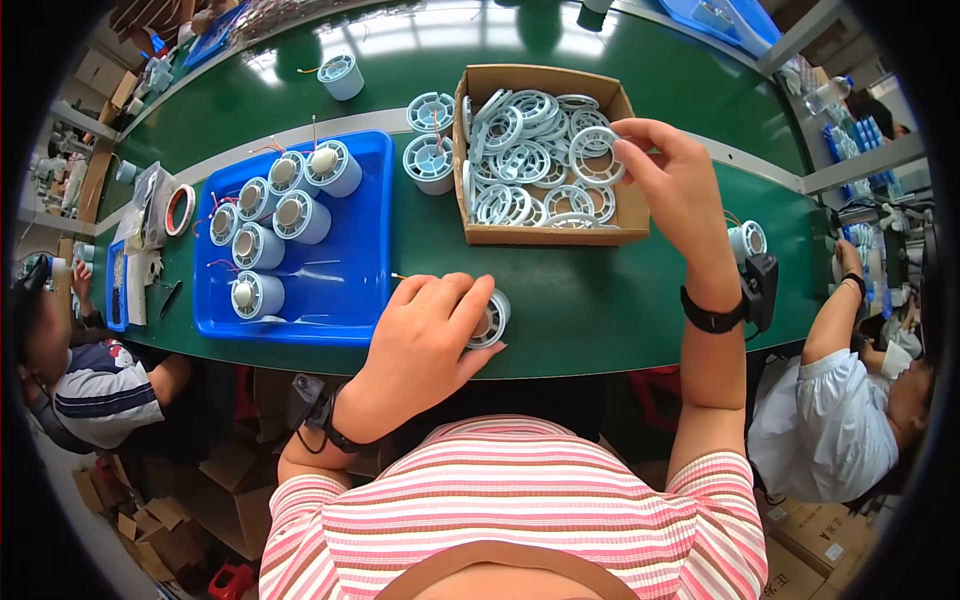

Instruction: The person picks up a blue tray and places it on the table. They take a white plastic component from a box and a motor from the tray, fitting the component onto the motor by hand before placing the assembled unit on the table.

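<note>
My left hand (425, 325) is closed around a pale blue cylindrical housing (500, 314) at the front edge of the table. Its fingers cover much of the housing, and a thin wire end shows beside them. Above the right side of an open cardboard box (555, 236), my right hand (682, 178) pinches a pale blue plastic ring (579, 167) between thumb and fingers. Many similar rings (525, 162) lie heaped in the box. Left of my left hand, a blue tray (345, 270) holds several wired cylindrical housings (302, 217).
Two housings (428, 160) stand against the box's left side. Another housing (340, 77) is farther back, and one (747, 240) sits beyond my right wrist. A tape roll (180, 209) lies left of the tray. People sit at the left (105, 390) and right (825, 425).
</note>
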A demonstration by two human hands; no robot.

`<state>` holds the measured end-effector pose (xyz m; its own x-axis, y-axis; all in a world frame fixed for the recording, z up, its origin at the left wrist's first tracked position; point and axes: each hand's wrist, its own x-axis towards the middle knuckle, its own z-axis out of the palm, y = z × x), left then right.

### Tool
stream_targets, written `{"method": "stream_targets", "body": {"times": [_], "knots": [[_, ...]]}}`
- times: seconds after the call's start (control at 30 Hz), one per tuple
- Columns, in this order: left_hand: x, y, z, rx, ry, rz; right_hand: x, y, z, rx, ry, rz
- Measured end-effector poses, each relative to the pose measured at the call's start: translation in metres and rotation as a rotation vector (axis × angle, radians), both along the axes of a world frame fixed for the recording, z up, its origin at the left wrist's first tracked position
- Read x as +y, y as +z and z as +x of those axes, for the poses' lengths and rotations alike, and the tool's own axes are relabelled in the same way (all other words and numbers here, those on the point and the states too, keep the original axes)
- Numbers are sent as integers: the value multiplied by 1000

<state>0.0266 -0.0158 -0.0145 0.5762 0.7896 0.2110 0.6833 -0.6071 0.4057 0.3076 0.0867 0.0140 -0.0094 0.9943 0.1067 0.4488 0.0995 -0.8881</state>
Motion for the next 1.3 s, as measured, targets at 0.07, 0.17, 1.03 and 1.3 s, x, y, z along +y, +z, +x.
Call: {"method": "stream_targets", "body": {"times": [0.07,0.17,1.03,1.3], "knots": [[7,-9,7,-17,28,-8,-26,-2,2,56,-47,70],[9,-17,15,-87,141,-242,-66,-14,5,198,75,-22],[4,-35,22,-820,162,-1326,-121,-82,10,-155,315,113],[5,-48,39,-903,72,-1275,-121,-64,-44,-38,322,257]]}}
